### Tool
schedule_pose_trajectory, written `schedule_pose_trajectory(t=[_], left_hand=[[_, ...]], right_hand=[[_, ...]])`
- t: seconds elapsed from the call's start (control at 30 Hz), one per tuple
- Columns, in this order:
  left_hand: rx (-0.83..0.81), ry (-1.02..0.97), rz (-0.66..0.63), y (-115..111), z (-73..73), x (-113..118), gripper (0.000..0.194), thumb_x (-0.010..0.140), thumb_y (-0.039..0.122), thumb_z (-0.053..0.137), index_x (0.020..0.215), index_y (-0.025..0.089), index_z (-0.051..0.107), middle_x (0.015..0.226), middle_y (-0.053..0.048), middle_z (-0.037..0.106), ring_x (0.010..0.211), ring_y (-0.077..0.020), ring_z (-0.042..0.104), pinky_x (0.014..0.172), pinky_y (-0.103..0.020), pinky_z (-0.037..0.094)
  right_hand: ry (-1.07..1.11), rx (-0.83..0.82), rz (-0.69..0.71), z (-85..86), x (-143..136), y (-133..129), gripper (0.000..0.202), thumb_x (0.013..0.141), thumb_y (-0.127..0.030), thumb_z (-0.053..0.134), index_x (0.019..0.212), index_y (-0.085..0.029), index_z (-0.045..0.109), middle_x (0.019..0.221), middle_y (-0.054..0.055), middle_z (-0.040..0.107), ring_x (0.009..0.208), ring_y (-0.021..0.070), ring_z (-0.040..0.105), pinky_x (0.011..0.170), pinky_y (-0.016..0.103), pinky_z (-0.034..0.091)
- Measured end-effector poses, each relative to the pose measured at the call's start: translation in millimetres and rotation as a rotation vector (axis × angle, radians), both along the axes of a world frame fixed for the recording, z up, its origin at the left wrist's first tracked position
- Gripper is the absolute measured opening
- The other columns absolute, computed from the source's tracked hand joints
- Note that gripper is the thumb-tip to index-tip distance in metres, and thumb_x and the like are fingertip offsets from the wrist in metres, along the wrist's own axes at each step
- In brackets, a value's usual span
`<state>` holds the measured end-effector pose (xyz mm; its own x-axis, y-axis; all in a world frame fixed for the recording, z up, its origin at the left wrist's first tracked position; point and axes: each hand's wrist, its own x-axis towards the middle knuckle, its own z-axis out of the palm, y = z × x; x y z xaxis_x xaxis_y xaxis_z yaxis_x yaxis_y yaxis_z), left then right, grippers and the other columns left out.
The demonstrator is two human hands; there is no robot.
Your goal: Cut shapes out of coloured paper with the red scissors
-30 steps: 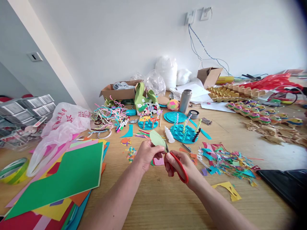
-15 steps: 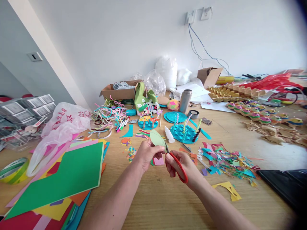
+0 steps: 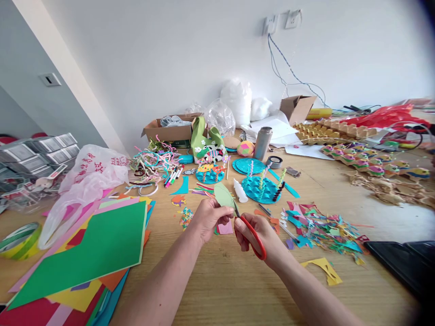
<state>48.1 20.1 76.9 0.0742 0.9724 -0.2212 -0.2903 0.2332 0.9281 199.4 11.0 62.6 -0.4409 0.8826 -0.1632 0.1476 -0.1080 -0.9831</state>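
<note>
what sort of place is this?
Likely an indoor craft workspace: red-handled scissors with dark blades, a loose heap of multicoloured paper scraps, and a tangle of fuzzy multicoloured pipe cleaners.

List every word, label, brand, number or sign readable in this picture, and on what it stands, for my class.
No text can be quoted with certainty.
Crumpled translucent white plastic bag: red Chinese-looking characters, too blurred and creased to read.
Small white-and-red label by the clear plastic packs: too small to read.
Red-handled metal scissors and pale green paper piece: no lettering discernible.
</note>
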Motion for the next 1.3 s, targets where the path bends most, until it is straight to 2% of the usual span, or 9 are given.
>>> schedule_pose_trajectory(t=[0.57, 0.83, 1.3], left_hand=[[0.031, 0.096, -0.09, 3, -3.2, -13, 0.015, 0.059, 0.024, 0.071, 0.063, 0.012, 0.064, 0.058, -0.001, 0.059, 0.051, -0.0087, 0.049, 0.053, -0.024, 0.036], [0.022, 0.082, -0.079, 3, -0.7, -11, 0.018, 0.057, 0.025, 0.073, 0.063, 0.011, 0.063, 0.057, -0.001, 0.058, 0.05, -0.0082, 0.047, 0.052, -0.023, 0.035], [0.044, 0.182, -0.102, 3, 0.2, -17, 0.02, 0.057, 0.028, 0.073, 0.064, 0.01, 0.066, 0.056, -0.002, 0.059, 0.048, -0.0078, 0.046, 0.05, -0.023, 0.032]], right_hand=[[-0.017, -0.022, 0.018, -2.4, 1, -1, 0.045, 0.07, -0.058, 0.067, 0.064, -0.019, 0.047, 0.051, -0.003, 0.055, 0.04, 0.0094, 0.051, 0.039, 0.02, 0.033], [-0.016, -0.025, 0.011, -4.5, 1, 0, 0.045, 0.07, -0.058, 0.068, 0.064, -0.019, 0.047, 0.051, -0.004, 0.055, 0.039, 0.0088, 0.051, 0.038, 0.019, 0.032], [-0.032, -0.03, 0.028, -4.2, 1, 1, 0.045, 0.068, -0.057, 0.07, 0.062, -0.019, 0.046, 0.049, -0.004, 0.056, 0.038, 0.0095, 0.052, 0.037, 0.02, 0.032]])
